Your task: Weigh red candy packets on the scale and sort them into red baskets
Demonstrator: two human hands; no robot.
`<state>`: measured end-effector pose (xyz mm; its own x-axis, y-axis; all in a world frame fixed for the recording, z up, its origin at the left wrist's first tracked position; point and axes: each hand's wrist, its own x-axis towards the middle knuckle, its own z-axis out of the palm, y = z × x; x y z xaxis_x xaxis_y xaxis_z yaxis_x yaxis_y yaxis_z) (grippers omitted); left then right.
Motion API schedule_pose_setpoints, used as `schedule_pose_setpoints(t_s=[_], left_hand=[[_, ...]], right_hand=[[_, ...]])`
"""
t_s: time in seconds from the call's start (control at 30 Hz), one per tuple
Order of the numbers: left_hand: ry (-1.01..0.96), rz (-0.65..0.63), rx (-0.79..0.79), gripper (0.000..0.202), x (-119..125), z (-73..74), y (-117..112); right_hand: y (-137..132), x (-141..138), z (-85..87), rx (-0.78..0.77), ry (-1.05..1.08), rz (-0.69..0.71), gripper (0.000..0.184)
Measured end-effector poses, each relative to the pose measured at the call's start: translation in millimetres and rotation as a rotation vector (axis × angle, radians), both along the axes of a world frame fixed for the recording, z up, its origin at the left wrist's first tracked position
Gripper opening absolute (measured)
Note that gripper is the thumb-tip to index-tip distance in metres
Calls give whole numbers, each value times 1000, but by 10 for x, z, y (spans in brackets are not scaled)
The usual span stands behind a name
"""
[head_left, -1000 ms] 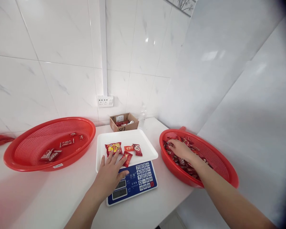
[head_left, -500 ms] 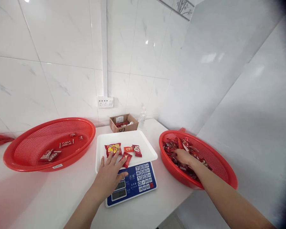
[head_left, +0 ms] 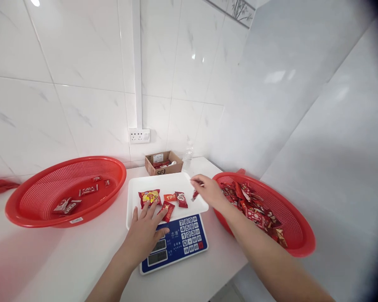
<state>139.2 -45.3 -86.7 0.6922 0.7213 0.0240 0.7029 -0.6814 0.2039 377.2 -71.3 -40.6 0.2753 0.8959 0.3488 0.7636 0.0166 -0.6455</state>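
Observation:
My right hand (head_left: 208,191) pinches a small red wrapped candy (head_left: 195,194) over the right side of the scale's white tray (head_left: 170,181). With fingers spread, my left hand (head_left: 146,230) rests at the tray's front edge, over part of the blue scale panel (head_left: 189,239). Near its fingertips lie a red and yellow snack packet (head_left: 149,196) and a red packet (head_left: 168,209). A small orange-red packet (head_left: 169,197) and a dark red one (head_left: 181,199) lie side by side on the tray. Part of the scale's display is hidden by my left hand.
To the right stands a red basket (head_left: 297,247) heaped with wrapped snacks. A second red basket (head_left: 22,218) on the left holds several packets. Behind the scale are an SF cardboard box (head_left: 164,170) and a clear plastic bottle (head_left: 188,155), close to the tiled wall.
My right hand has come out of the right basket and moved left over the tray, carrying a small red wrapped candy. My left hand has stayed in place.

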Motion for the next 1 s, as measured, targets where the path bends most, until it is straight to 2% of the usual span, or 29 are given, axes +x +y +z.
schedule_pose_setpoints(t_s=[0.1,0.17,0.37,0.47,0.6,0.83,1.0], left_hand=[[4,-5,21,51,-4,-18,2],[1,-8,35,51,-10,-34,5],[-33,-22,32,47,-31,-20,20],[-53,-25,9,44,-41,-1,27],[-109,-32,-11,44,-58,-11,45],[-290,82,3,60,-132,21,112],[-252,103,16,63,-187,53,117]], right_hand=[[153,-319,-129,-23,-70,182,29],[175,-441,-236,-55,-149,249,39],[66,-520,-440,-312,-312,291,50],[72,-506,-452,-378,-349,351,50],[125,-554,-394,-392,-341,364,52],[227,-814,-296,-394,-401,498,54],[346,-793,-305,-406,-355,526,49]])
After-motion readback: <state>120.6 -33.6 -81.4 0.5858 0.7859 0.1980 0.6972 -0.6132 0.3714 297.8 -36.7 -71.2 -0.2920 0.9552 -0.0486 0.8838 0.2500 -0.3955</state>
